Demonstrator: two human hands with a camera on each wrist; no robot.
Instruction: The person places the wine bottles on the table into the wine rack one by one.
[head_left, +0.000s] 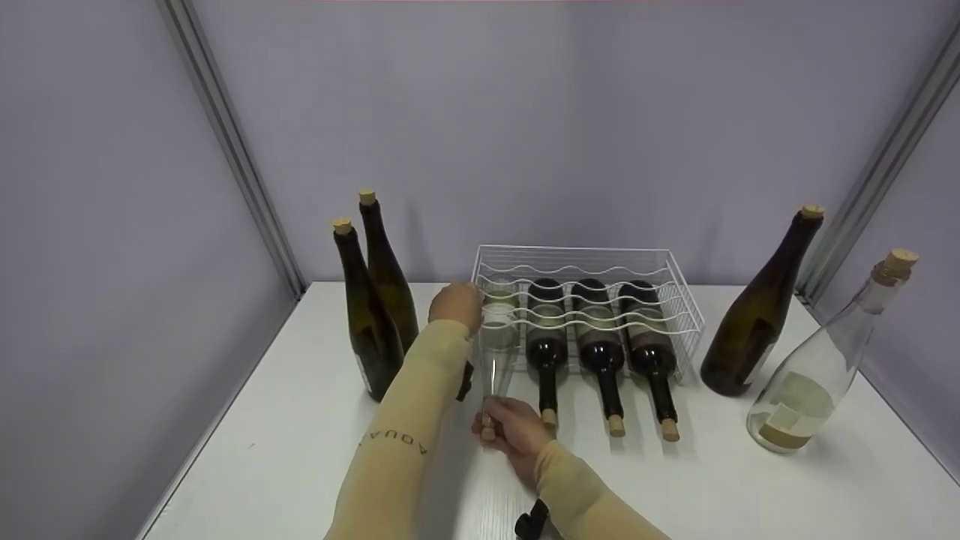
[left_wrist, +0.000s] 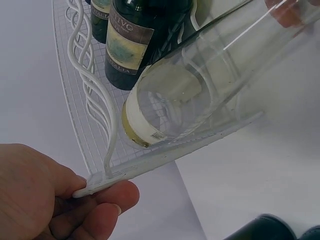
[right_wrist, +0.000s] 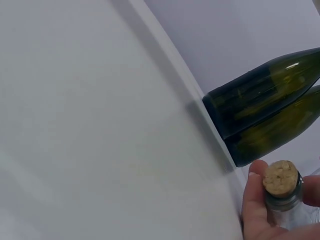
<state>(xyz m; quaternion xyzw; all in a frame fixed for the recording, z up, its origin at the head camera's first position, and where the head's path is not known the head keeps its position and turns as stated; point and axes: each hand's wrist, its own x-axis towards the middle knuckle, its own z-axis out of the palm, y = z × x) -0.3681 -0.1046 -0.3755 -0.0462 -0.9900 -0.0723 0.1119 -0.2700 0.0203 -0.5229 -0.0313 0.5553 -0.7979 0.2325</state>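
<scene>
A clear glass bottle (head_left: 497,349) with a cork (right_wrist: 280,178) lies in the leftmost slot of a white wire wine rack (head_left: 688,319), its neck toward me. My right hand (head_left: 517,431) grips that neck just behind the cork, thumb and fingers around the glass. At the rack's left side is my left hand (head_left: 456,306). The left wrist view shows the left hand (left_wrist: 55,195) pinching the rack's wire edge between thumb and fingers. Beside the clear bottle, dark corked wine bottles (head_left: 547,352) lie in the other slots, necks pointing forward.
Two dark green bottles (head_left: 367,330) stand upright left of the rack. On the right stand another dark bottle (head_left: 750,330) and a clear corked bottle (head_left: 806,394). The white table (head_left: 247,465) is bounded by pale walls behind and at both sides.
</scene>
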